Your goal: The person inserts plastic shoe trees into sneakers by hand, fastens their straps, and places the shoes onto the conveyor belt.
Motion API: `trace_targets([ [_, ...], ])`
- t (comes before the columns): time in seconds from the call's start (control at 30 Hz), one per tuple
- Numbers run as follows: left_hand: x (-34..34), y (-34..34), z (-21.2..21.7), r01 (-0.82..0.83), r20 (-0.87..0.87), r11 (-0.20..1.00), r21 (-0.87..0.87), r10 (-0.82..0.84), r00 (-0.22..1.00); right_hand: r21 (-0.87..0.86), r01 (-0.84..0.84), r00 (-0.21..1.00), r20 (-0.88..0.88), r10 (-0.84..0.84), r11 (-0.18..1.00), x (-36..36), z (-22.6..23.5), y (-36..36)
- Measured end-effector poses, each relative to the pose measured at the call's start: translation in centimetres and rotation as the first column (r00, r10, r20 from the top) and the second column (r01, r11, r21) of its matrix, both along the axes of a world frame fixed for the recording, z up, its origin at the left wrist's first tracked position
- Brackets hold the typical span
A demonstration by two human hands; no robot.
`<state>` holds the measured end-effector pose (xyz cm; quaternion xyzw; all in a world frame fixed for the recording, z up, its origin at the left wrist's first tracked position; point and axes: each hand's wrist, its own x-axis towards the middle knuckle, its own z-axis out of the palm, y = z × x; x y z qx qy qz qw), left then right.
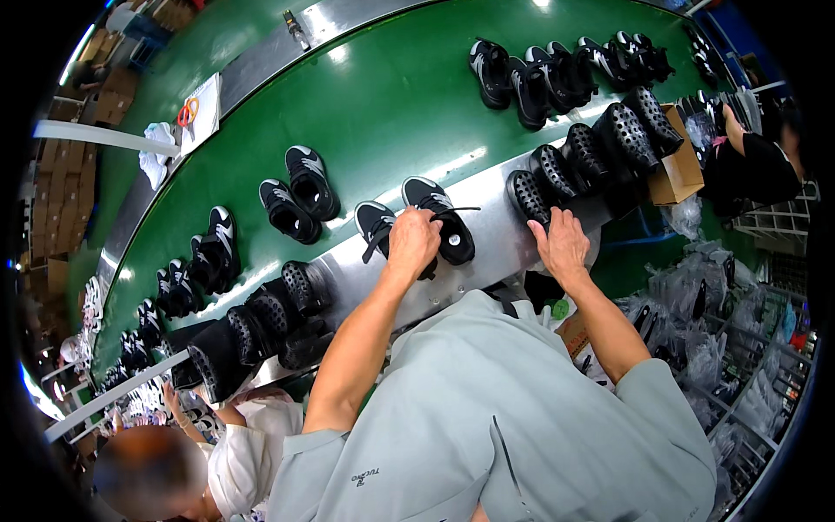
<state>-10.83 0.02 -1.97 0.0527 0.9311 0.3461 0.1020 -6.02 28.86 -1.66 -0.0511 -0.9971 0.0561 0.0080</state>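
Steel ledge [496, 239], near: left hand [412, 244] closed on a black-and-white sneaker [439, 230]; right hand [563, 246] open, flat beside black perforated shoe lasts [583, 157]. Green conveyor belt [391, 104], far: further sneaker pairs [300, 196].

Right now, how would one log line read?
left hand: on black-and-white sneaker | right hand: at perforated black sole | metal ledge beside green conveyor belt
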Motion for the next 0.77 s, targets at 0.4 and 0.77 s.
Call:
trace_targets([
  [0.4,2.5,1.7,-1.1,-0.101,-0.149,0.991,0.088,0.113,0.982,-0.261,-0.236,0.972,-0.069,0.226,0.936,2.4,6.6,-2.9],
  [0.77,0.5,1.4,-0.1,-0.025,-0.095,0.999,0.027,0.028,0.995,-0.539,-0.027,0.75,0.546,0.374,0.842,-1.2,13.0,-4.0],
])
